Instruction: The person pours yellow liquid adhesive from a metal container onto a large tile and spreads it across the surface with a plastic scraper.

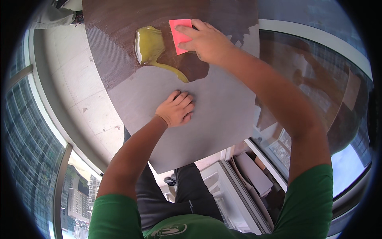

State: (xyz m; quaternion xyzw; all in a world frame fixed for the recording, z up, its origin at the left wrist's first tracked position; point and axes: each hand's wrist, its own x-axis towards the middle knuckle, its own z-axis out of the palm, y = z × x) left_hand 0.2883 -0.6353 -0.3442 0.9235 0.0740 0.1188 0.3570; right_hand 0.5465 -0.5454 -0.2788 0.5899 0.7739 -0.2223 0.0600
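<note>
- Right hand (207, 40) grip clamped on pink spreader card (180, 35), beside yellow glue puddle (150, 47).
- Left hand (177, 108) pressed flat, fingers together, on bare grey panel (215, 123).
- Panel's near edge overhangs tiled floor (85, 103); window glass (32, 131) close alongside.

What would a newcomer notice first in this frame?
The glossy yellow-green puddle on the grey panel, at the edge of its dark wetted upper area. Just right of it, the right hand presses a pink spreader to the surface, while the left hand rests on the bare grey part.
</note>
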